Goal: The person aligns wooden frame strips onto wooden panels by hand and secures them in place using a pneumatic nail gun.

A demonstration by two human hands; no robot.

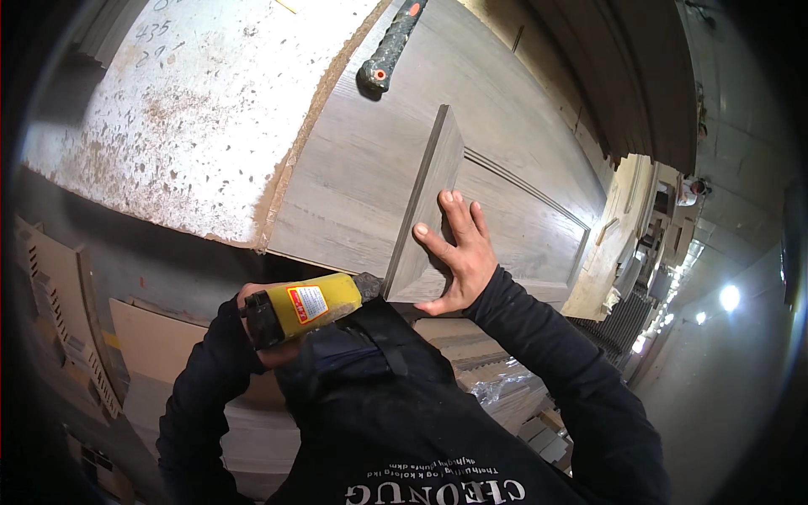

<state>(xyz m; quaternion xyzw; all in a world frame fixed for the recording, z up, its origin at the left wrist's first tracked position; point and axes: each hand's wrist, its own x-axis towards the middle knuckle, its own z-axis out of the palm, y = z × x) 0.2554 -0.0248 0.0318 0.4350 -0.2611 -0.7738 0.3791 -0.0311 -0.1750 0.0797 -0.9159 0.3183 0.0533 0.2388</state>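
Note:
My left hand (278,355) is wrapped round a yellow and black power tool (324,305); the tool hides most of its fingers. The dark nose of the tool points right, at the near corner of a grey wood-grain framed panel (522,219). From this view I cannot tell whether the nose touches the edge. My right hand (463,261) lies spread on the panel's left end rail (425,198), thumb towards the near edge. The framed panel rests on a larger grey wood-grain board (362,151).
A tool with a dark grip (389,55) lies at the board's far side. To the left is a worn white board (194,126) with a rough edge. Dark panels (627,67) stand at the far right. Stacked boards (488,358) and a slotted panel (67,311) are below.

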